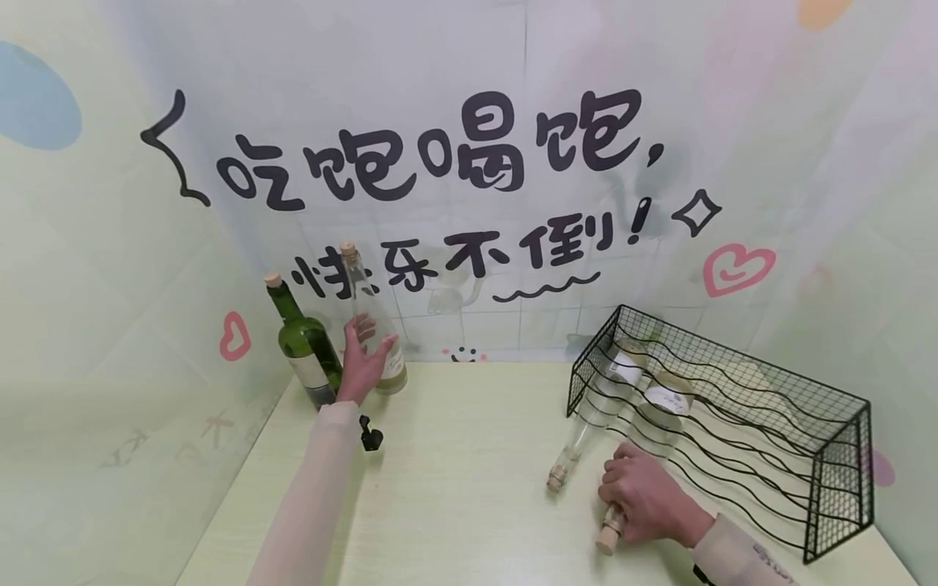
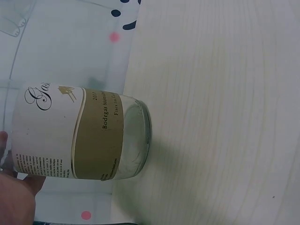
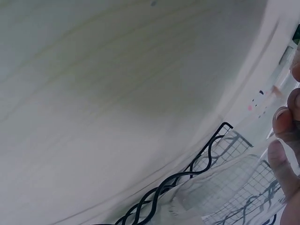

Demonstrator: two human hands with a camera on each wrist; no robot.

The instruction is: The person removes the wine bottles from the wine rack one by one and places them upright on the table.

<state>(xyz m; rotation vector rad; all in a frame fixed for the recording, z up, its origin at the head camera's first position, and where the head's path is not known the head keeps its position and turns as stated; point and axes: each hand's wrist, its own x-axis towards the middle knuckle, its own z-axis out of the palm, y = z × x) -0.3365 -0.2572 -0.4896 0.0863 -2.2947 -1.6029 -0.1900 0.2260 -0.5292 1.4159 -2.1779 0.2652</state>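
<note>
At the back left, my left hand (image 1: 364,358) holds a tall clear glass wine bottle (image 1: 361,281) round its body. That bottle stands nearly upright, corked; its white and gold label (image 2: 65,131) faces the left wrist camera. Beside it stands a corked green wine bottle (image 1: 302,332). My right hand (image 1: 648,495) grips the neck of another clear bottle (image 1: 655,427), whose cork (image 1: 609,539) sticks out below the fist. Its labelled body lies in a black wire wine rack (image 1: 813,456). In the right wrist view, fingers (image 3: 281,119) partly show against clear glass.
Another corked clear bottle (image 1: 586,431) lies in the rack's left end, neck toward the front. The rack's wavy wires (image 3: 154,197) run along the right side. Behind the pale wooden table (image 1: 469,488) rises a printed wall covering (image 1: 454,65).
</note>
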